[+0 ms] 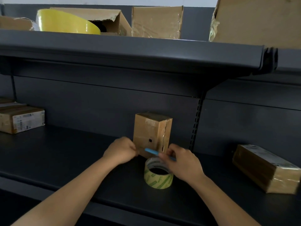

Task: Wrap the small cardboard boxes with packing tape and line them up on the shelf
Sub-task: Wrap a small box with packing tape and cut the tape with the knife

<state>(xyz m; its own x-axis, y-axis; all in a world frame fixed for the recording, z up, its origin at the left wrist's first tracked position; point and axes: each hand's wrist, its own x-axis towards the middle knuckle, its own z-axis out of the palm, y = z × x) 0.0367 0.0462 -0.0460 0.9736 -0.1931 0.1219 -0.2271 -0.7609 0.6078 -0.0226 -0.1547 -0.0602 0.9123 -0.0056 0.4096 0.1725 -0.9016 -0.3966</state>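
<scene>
- The left hand [121,151] is curled against the lower left edge of the small cardboard box [150,131] and pinches it there. Whether a tape end also sits under those fingers cannot be told.
- The right hand [182,162], at the box's lower right, grips a slim blue tool [152,151]. Its tip lies across the bottom of the box's front face.
- The box stands upright on the dark shelf [81,152]. The tape roll [158,176] lies flat just in front of it, below the right hand.
- The step looks like cutting or scoring tape low on the front face.
- To do it well, keep the left hand pressing the box down and back so that the tall, narrow box does not tip.
- Draw the tool lightly along the tape, away from the left fingers, so the cardboard is not gouged.
- The side seam to the right of the front face gapes, so the wrap should cross it.
- A wrapped box [265,168] lies well to the right of the upright box, and a labelled box [21,119] lies far to its left. Judging by these, the finished box could be lined up with either one.
</scene>
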